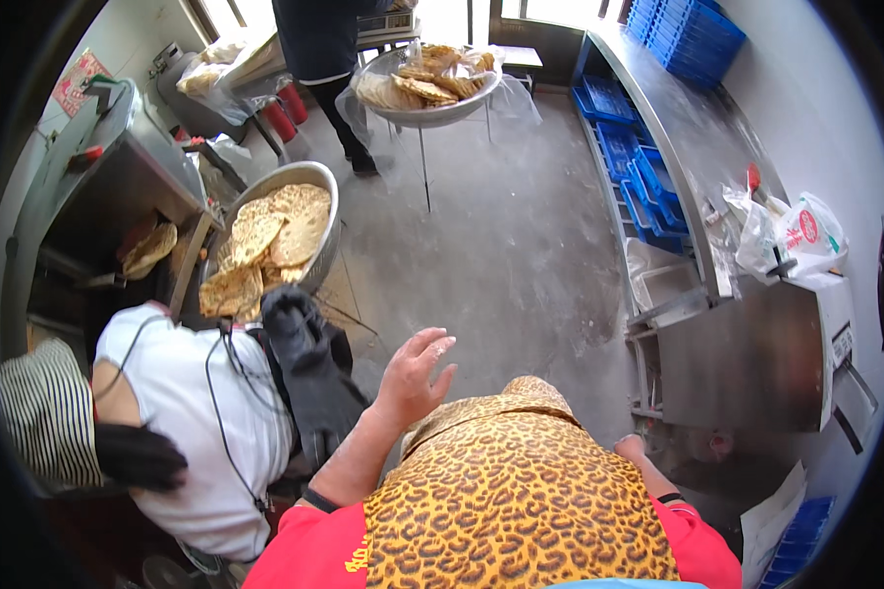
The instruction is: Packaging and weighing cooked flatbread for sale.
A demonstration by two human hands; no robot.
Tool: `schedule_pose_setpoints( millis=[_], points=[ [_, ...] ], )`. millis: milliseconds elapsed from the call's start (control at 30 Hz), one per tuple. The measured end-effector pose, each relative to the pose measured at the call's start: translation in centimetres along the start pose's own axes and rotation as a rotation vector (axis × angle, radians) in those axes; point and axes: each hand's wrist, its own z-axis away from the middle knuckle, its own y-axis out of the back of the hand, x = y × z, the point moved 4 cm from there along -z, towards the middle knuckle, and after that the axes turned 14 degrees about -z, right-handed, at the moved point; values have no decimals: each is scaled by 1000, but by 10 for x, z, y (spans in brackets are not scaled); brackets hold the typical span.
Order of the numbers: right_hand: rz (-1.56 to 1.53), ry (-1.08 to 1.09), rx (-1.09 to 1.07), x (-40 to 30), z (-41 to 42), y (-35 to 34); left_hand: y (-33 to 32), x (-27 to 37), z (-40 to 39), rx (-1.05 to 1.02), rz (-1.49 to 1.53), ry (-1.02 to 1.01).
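My left hand [416, 372] is raised in front of my leopard-print apron [516, 486]. It holds nothing, the thumb stands apart from the fingers, and the fingertips bear white, flour-like powder. Low at my right side is my right hand [628, 446], seen small beyond the apron's edge; its fingers are too small to make out. Ahead on the left, a large perforated metal basin [328, 243] holds several flatbreads [280, 228]. Beside my left arm, a co-worker in a white top [191, 397] leans towards an oven [118, 199], with a flatbread [149, 250] at its opening.
Farther ahead, a metal basin on a stand [442, 114] holds more flatbreads, with another person [317, 44] behind it. Along the right, a metal counter [678, 125] has blue trays [619, 151] beneath it. A steel machine [737, 361] stands nearer. Grey floor [479, 243] lies between.
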Motion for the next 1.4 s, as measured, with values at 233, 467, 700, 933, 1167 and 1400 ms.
schedule_pose_setpoints(
  millis=[233,467,700,933,1167,1400],
  points=[
    [56,273,100,-162,-156,94,-54,-107,-72,-193,-223,234],
    [-43,366,383,-372,-271,348,-44,-176,-132,-226,-183,516],
    [-84,410,439,-546,-340,443,-66,-278,-211,-226,-146,555],
    [-45,138,-6,-637,-368,381,-10,-406,-340,-224,-195,487],
    [98,303,71,-714,-420,407,55,-496,-464,-68,-198,431],
    [71,506,160,-863,-499,477,28,-558,-488,-95,-279,573]
  ],
)
